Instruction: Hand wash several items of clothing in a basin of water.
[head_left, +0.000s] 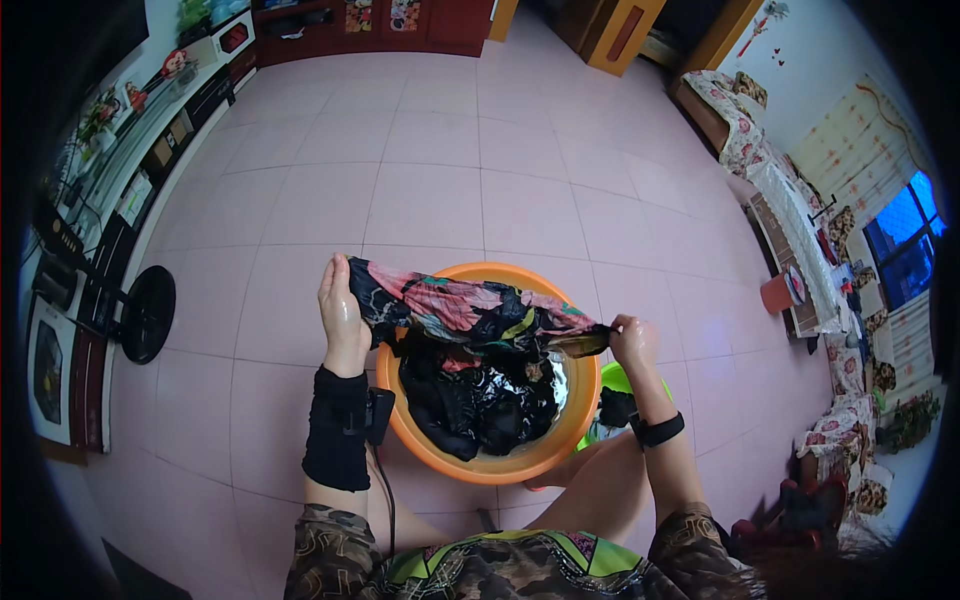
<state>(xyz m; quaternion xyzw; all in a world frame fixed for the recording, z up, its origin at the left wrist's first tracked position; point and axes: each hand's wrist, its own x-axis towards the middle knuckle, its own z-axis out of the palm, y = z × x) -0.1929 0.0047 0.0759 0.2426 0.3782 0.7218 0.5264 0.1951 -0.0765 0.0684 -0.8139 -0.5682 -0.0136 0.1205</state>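
Observation:
A wet black cloth with pink flowers (465, 304) stretches between my two hands over an orange plastic basin (577, 427). My left hand (343, 319) holds its wide left end, fingers pointing up and palm turned towards the cloth. At the other end, my right hand (634, 341) is closed in a fist around a bunched, narrow part. Below, dark wet laundry (480, 412) lies in water in the basin. Part of the cloth hangs down towards it, and I cannot tell whether they touch.
A bright green basin (615, 375) with more clothes stands right of the orange one, partly hidden by my arm and leg. A black round fan base (148, 315) is on the tiled floor (420, 202) at left. A low table (776, 255) and orange-red bin (778, 292) stand right.

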